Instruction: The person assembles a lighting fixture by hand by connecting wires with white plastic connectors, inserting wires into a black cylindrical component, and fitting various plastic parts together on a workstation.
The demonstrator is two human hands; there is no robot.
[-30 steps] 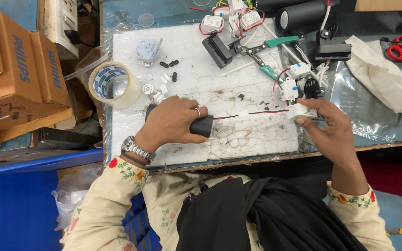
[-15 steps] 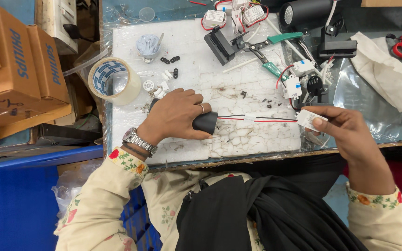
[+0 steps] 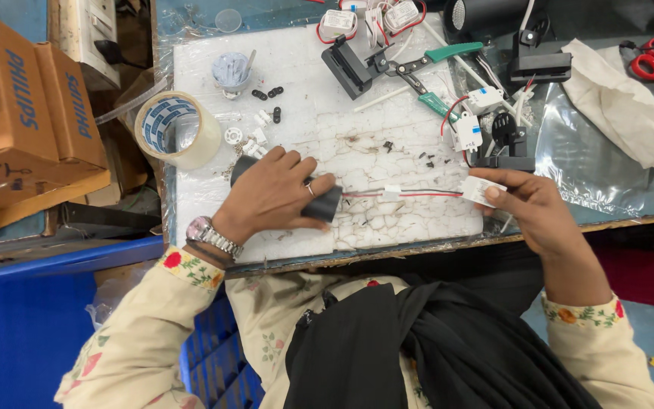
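White cracked foam board point(image 3: 357, 91) covered much of the bench. Near its left edge sat a big roll of clear tape point(image 3: 175, 129). By the board's front edge, the left hand point(image 3: 270, 193) wrapped its fingers tight around a black round lamp body point(image 3: 325, 204). Thin red and white wires point(image 3: 410, 194) ran from it to a small white plastic box point(image 3: 481, 190), pinched in the right hand point(image 3: 527, 208).
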